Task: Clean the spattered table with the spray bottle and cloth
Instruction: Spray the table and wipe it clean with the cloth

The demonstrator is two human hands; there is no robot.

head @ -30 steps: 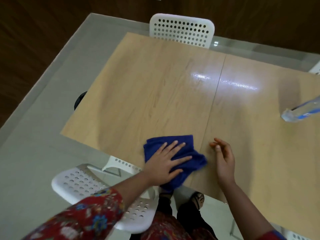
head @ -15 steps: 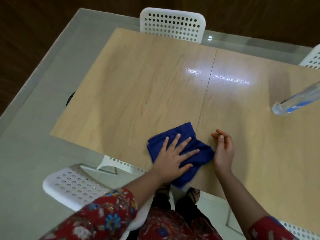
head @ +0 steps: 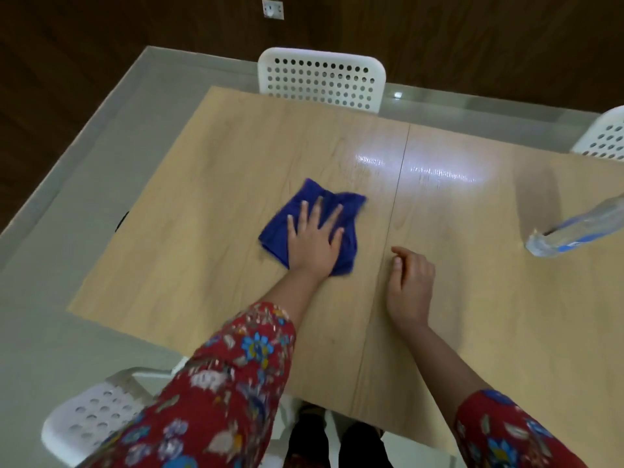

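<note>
A dark blue cloth (head: 349,206) lies crumpled on the light wooden table (head: 209,238), left of the seam down its middle. My left hand (head: 315,236) presses flat on the cloth with straight, spread fingers. My right hand (head: 410,285) rests on the table just right of the seam, fingers loosely curled, holding nothing. A clear bottle with a blue label (head: 580,228) stands at the right edge of the view, its top cut off by the frame. No spatters show clearly on the glossy wood.
A white perforated chair (head: 320,79) stands at the table's far side, another (head: 604,136) at the far right, and a third (head: 91,413) at the near left beside me. Grey floor surrounds the table; a dark wall rises behind.
My left hand has pushed the cloth away from the near edge toward the table's middle. My right hand has stayed near the seam with fingers curled more.
</note>
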